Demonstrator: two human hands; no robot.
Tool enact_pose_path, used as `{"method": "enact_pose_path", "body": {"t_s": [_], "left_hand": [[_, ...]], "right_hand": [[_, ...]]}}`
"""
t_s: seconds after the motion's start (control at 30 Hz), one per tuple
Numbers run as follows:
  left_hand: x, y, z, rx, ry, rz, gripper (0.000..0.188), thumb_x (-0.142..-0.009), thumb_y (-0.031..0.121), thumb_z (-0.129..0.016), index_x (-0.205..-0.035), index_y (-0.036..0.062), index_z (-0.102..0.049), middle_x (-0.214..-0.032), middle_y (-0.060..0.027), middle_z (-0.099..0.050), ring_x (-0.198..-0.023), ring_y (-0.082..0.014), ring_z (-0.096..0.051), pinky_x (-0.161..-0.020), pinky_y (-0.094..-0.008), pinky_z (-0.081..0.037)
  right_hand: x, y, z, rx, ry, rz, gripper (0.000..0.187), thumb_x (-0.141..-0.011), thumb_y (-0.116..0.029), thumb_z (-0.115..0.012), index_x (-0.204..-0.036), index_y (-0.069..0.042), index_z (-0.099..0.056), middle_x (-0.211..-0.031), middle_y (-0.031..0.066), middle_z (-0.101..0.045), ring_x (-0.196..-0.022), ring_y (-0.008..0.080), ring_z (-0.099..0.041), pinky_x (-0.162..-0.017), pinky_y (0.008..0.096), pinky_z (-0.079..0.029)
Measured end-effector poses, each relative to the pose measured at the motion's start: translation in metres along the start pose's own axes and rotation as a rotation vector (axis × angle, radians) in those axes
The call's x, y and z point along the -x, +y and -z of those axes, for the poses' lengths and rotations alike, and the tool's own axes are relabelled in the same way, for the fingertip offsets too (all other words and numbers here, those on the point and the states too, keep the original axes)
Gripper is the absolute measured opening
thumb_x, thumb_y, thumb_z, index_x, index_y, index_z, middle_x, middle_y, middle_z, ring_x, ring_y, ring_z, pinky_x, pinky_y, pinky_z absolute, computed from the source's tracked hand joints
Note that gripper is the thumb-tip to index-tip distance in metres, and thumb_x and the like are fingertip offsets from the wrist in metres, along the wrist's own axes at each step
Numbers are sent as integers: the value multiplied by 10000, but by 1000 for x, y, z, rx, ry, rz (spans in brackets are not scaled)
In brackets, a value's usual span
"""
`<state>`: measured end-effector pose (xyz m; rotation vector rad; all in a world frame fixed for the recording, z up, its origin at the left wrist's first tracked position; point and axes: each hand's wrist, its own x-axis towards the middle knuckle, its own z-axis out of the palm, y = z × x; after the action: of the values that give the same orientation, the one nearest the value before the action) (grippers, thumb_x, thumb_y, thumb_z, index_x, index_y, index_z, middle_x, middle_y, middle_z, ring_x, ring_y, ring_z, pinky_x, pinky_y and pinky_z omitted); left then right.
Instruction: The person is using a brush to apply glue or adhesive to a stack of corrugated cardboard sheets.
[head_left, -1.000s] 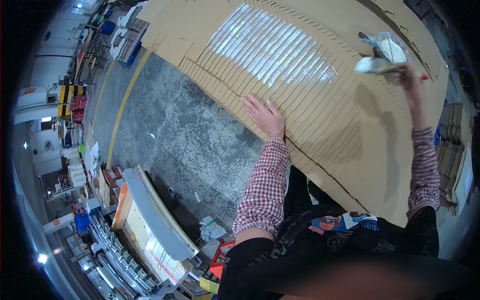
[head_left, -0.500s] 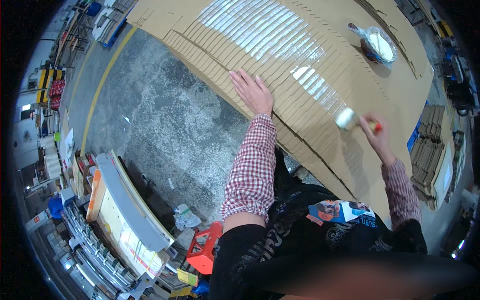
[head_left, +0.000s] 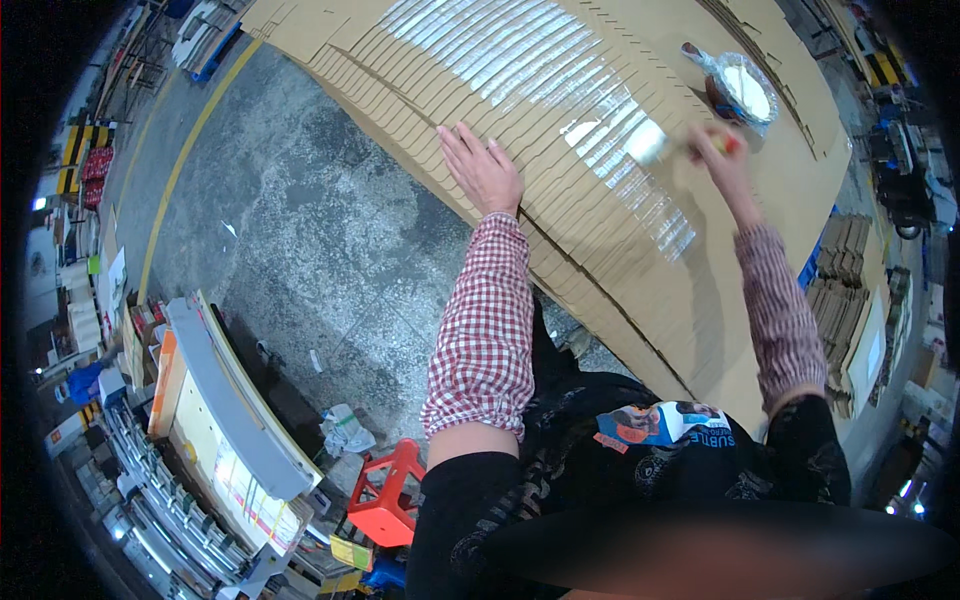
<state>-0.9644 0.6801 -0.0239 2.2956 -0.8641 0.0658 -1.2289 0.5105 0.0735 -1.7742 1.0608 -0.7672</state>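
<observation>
My right hand (head_left: 720,155) is closed round the handle of a brush (head_left: 648,143), whose pale bristle end is smeared by motion over the cardboard. Under it, overlapping brown cardboard sheets (head_left: 600,240) lie fanned out in narrow steps. A wet, shiny white strip of glue (head_left: 500,55) runs across their stepped edges and ends near the middle. My left hand (head_left: 483,170) lies flat on the left edge of the sheets, fingers stretched out. Beyond my right hand stands a plastic-wrapped bowl (head_left: 742,92) with white paste in it and a handle-like end sticking out.
An orange-red plastic stool (head_left: 388,490) stands on the floor at my left, near a crumpled plastic bag (head_left: 346,430). A grey-edged board (head_left: 240,400) lies further left. Stacked cardboard pieces (head_left: 838,280) sit at the right beyond the sheets.
My right hand has swept the brush away from me and leftward along the glue strip. My left hand stays flat on the cardboard. The whole view has shifted slightly.
</observation>
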Motion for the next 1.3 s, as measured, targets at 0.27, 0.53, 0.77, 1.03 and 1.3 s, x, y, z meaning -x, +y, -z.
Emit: {"method": "enact_pose_path", "body": {"t_s": [0.27,0.53,0.77,1.03,1.3], "left_hand": [[-2,4,-1,-29,26,11,557,-893,222,-386,-1357,-57,-256,-1452,-263,-121,-1350,-361,-154,-1118,-412,-112],[-1,2,1,15,-8,18,535,-890,199,-393,-1341,-63,-277,-1446,-268,-135,-1341,-368,-174,-1104,-426,-138],[-2,1,1,9,28,39,540,-881,187,-409,-1341,-63,-274,-1437,-279,-146,-1339,-376,-172,-1101,-436,-141],[-1,3,4,43,-30,37,540,-887,183,-406,-1350,-53,-259,-1448,-261,-129,-1347,-370,-153,-1104,-433,-125],[-3,-2,3,52,6,38,548,-884,180,-408,-1352,-57,-252,-1443,-268,-135,-1350,-368,-142,-1097,-440,-121]], "right_hand": [[94,-29,85,276,-9,-304,257,-849,-240,-630,-696,-38,-584,-590,-4,-553,-483,54,-503,-435,191,-383],[-61,-78,-108,-103,-84,135,327,-816,-328,-668,-788,-4,-648,-669,9,-604,-570,61,-545,-518,184,-425],[3,-67,-41,432,-278,-7,357,-807,-334,-674,-666,-16,-597,-551,-39,-506,-500,44,-457,-443,208,-320],[-57,-115,-147,-48,-197,304,284,-814,-279,-679,-748,-8,-627,-656,-3,-565,-568,53,-505,-472,202,-377],[-11,-89,-80,355,-339,-17,336,-829,-317,-648,-686,-14,-622,-542,-14,-537,-467,45,-485,-423,194,-353]]}}
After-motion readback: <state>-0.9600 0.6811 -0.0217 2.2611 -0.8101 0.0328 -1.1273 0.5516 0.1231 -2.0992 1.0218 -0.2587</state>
